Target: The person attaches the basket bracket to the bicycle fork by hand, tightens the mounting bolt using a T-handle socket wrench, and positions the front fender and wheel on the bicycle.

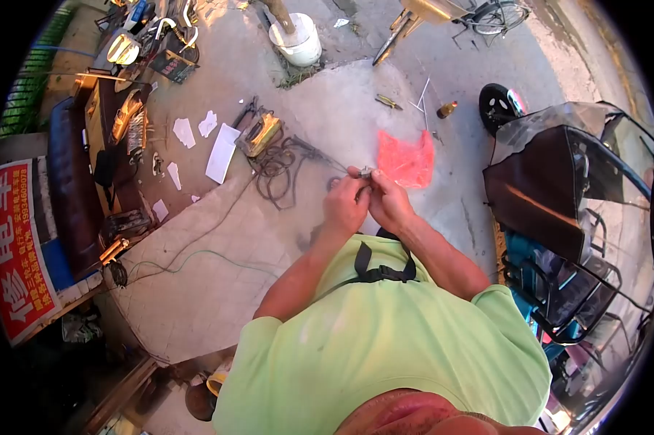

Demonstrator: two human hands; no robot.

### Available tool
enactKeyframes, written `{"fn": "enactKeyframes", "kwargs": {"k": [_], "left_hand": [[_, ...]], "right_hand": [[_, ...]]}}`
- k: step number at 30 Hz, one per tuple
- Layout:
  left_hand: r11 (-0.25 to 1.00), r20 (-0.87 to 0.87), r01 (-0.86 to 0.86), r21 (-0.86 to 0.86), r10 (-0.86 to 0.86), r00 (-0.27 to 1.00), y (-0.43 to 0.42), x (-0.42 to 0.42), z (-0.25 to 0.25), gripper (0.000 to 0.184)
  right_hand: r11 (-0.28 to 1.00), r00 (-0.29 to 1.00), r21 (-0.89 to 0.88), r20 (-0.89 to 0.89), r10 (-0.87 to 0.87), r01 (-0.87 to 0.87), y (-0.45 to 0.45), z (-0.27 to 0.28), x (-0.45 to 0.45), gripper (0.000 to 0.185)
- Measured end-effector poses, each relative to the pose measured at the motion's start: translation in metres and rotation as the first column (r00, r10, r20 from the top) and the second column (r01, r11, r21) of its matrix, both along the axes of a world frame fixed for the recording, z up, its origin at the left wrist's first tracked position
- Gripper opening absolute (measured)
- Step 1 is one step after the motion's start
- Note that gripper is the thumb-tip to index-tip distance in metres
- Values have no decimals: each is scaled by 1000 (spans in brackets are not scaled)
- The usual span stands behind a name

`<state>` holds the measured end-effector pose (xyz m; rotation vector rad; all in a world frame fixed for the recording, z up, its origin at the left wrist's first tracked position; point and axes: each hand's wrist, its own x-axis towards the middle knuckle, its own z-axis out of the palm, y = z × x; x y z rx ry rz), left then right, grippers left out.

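Observation:
My left hand point(344, 206) and my right hand point(391, 201) meet in front of my waist, fingers closed together. Between their fingertips is a small greyish metal piece point(365, 172), too small to name more exactly. A dark cable runs along the ground up to near my left fingers; whether it joins the piece cannot be made out. Just beyond my right hand lies a red plastic sheet or bag point(407, 158). To the left of my hands, dark coiled cable point(276, 170) lies by a yellow-and-grey machine point(259, 135).
Pliers point(388, 102) and a small amber bottle point(447, 109) are on the concrete ahead. Farther off stands a white bucket point(298, 45) around a post. A vehicle with a dark cover point(537, 181) flanks the right; a brown bench point(80, 167) and red sign point(21, 250) flank the left.

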<state>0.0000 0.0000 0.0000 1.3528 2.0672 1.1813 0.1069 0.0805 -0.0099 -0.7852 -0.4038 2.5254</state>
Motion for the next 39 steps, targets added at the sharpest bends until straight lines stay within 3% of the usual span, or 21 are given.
{"fn": "enactKeyframes", "kwargs": {"k": [2, 3, 5, 6, 10, 17, 22, 25, 28, 30, 31, 36, 39], "left_hand": [[997, 198, -7, -78, 23, 980, -7, 9, -4, 15], [998, 286, 6, -60, 12, 958, 42, -83, 2, 15], [995, 603, 47, -85, 14, 798, 48, -105, -1, 14], [983, 668, 39, -178, 92, 738, 53, -111, 16, 14], [982, 705, 7, -187, 129, 697, 55, -167, -20, 12], [953, 714, -67, -296, 268, 646, 86, -226, -59, 10], [940, 676, -64, -335, 287, 679, 150, -261, -81, 10], [919, 648, -58, -390, 318, 692, 200, -290, -94, 23], [913, 653, -104, -395, 359, 667, 254, -312, -83, 15], [926, 668, -124, -357, 346, 659, 299, -327, -84, 11], [914, 606, -106, -393, 344, 718, 313, -337, -90, 11], [920, 605, -95, -379, 325, 727, 392, -365, -80, 11], [924, 618, 2, -383, 255, 744, 440, -378, -70, 12]], "right_hand": [[999, 999, -49, 46, -3, 6, -7, 7, 11, 29], [1000, 999, -2, 27, -28, 28, 42, 9, -77, 28], [997, 983, 32, 164, -77, 73, 52, 10, -85, 26], [990, 972, 88, 200, -123, 107, 57, 12, -84, 24], [990, 910, 97, 393, -134, 104, 88, 1, -83, 22], [984, 802, 170, 578, -149, 60, 155, -25, -85, 18], [988, 805, 152, 586, -87, -3, 219, -62, -114, 18], [985, 816, 167, 573, -73, -29, 277, -83, -146, 18], [987, 783, 153, 619, -52, -55, 331, -68, -167, 17], [958, 782, 261, 619, -69, -121, 371, -66, -173, 17], [940, 783, 300, 619, -64, -160, 383, -67, -176, 16], [970, 808, 240, 580, -105, -47, 442, -75, -179, 20], [967, 833, 253, 535, -141, 1, 467, -72, -192, 22]]}}
